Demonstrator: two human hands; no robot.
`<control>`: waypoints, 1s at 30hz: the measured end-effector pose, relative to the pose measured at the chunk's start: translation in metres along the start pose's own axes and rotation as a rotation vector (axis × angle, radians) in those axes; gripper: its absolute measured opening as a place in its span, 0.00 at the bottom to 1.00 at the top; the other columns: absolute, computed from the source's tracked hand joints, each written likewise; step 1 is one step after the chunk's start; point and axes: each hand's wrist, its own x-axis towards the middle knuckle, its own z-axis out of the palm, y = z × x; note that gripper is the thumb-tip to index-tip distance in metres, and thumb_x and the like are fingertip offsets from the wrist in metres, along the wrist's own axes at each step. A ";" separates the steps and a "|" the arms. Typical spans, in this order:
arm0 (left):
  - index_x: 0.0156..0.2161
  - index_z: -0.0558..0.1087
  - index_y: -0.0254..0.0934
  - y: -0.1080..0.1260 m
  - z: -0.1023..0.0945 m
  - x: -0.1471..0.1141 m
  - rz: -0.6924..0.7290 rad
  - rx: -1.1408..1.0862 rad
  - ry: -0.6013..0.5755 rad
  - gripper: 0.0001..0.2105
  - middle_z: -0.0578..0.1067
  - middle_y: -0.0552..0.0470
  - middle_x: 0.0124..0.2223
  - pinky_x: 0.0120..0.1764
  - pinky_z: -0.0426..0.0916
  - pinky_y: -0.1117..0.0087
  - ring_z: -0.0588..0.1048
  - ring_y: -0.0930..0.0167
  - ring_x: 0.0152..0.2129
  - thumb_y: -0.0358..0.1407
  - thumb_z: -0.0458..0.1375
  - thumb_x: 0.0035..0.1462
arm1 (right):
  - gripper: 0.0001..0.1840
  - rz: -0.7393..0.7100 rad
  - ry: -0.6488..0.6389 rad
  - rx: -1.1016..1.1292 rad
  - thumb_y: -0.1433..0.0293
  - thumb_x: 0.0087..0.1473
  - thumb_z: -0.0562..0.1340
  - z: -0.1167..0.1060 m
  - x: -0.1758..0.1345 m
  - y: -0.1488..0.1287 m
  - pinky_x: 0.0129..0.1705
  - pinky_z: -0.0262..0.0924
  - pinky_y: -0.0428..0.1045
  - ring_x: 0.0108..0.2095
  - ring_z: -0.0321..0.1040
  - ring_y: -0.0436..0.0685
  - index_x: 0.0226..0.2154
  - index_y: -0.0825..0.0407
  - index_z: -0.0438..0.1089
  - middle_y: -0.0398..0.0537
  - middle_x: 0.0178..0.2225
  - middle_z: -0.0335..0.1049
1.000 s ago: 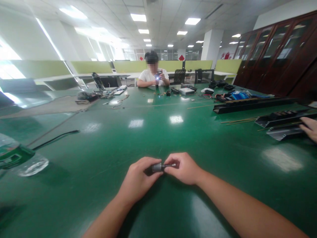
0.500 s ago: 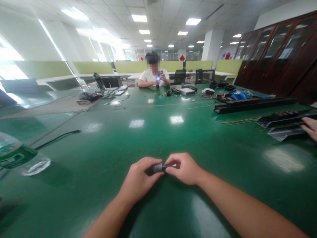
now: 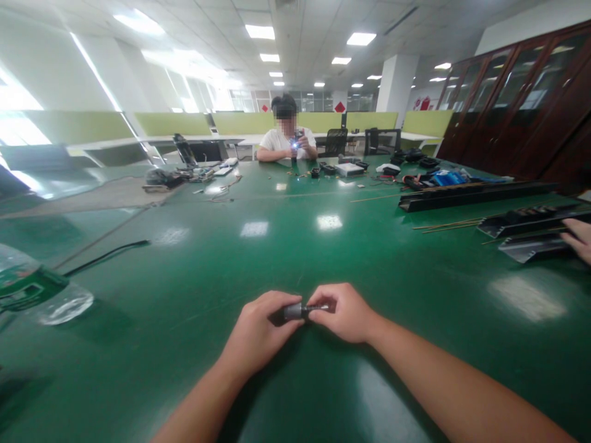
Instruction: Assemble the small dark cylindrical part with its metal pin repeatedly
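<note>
Near the front middle of the green table (image 3: pixel 295 258), a small dark grey cylinder (image 3: pixel 293 311) lies sideways between my hands. My left hand (image 3: pixel 258 329) is closed round its left part, thumb and fingers on either side. From its right end a thin dark shaft with a shiny tip (image 3: pixel 324 307) points right. My right hand (image 3: pixel 344 312) pinches that shaft, thumb in front and fingers behind, close to the cylinder's end. Fingers cover part of both pieces, and their exact kind is not clear.
At left lies a clear plastic bottle (image 3: pixel 34 289) beside a black cable (image 3: pixel 108 255). Black metal channels (image 3: pixel 471 195) and thin rods (image 3: pixel 450 226) lie at right, where another person's hand (image 3: pixel 579 237) touches one. Across the table sits a person (image 3: pixel 286 141) behind small parts.
</note>
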 end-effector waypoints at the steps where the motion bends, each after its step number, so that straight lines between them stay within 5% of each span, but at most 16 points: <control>1: 0.43 0.77 0.44 0.000 0.000 0.000 0.000 0.001 -0.001 0.10 0.79 0.53 0.41 0.42 0.71 0.69 0.77 0.68 0.37 0.36 0.64 0.55 | 0.05 0.002 0.000 -0.001 0.72 0.49 0.66 0.000 0.000 0.000 0.34 0.63 0.46 0.29 0.70 0.52 0.32 0.53 0.77 0.45 0.30 0.76; 30: 0.43 0.77 0.43 -0.001 -0.003 0.000 0.013 0.003 0.032 0.10 0.79 0.52 0.41 0.43 0.72 0.69 0.77 0.68 0.38 0.38 0.64 0.55 | 0.06 -0.016 0.021 -0.027 0.70 0.48 0.68 -0.002 -0.001 -0.004 0.28 0.60 0.44 0.25 0.68 0.51 0.32 0.54 0.76 0.44 0.27 0.75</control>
